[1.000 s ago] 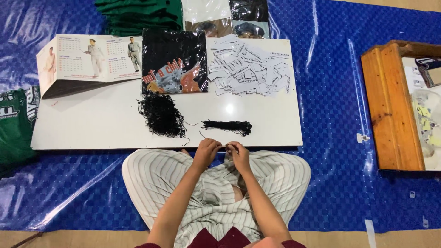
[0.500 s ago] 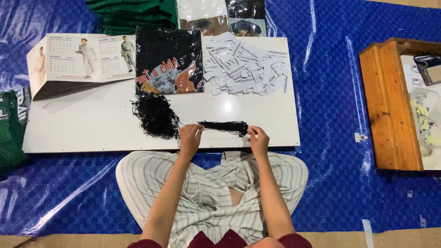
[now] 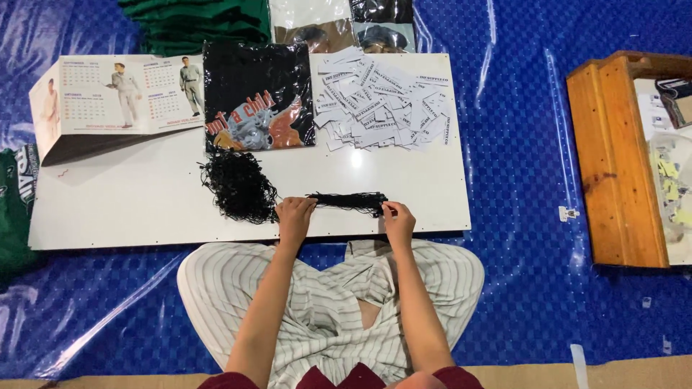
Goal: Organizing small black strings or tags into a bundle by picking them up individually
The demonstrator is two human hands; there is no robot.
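Overhead, the head camera looks straight down on a person sitting cross-legged in striped trousers on a blue plastic floor sheet [image 3: 519, 180], behind a low white tabletop [image 3: 144, 209].

Near the front edge of that tabletop lies a straight bundle of black cords [image 3: 346, 201], its long axis running from nine o'clock to three o'clock. The left hand [image 3: 295, 216] rests on the bundle's nine o'clock end, its grip closed down over the cords. The right hand [image 3: 398, 220] meets the three o'clock end, fingertips pinched together on the tips. So the bundle spans the gap between the two hands, and each hand has one end; neither is clearly nearer the middle.

Just beyond the left hand, towards ten o'clock, sits a loose tangled heap of black cords [image 3: 238, 186], touching or nearly touching the bundle's left end; I cannot tell which.

Farther back, at twelve o'clock, lie a folded black printed garment [image 3: 258, 97] and, beside it at one o'clock, a scatter of white paper labels [image 3: 382, 101]. A desk calendar [image 3: 115, 97] stands at ten o'clock. A wooden box [image 3: 613, 158] sits well apart at three o'clock.
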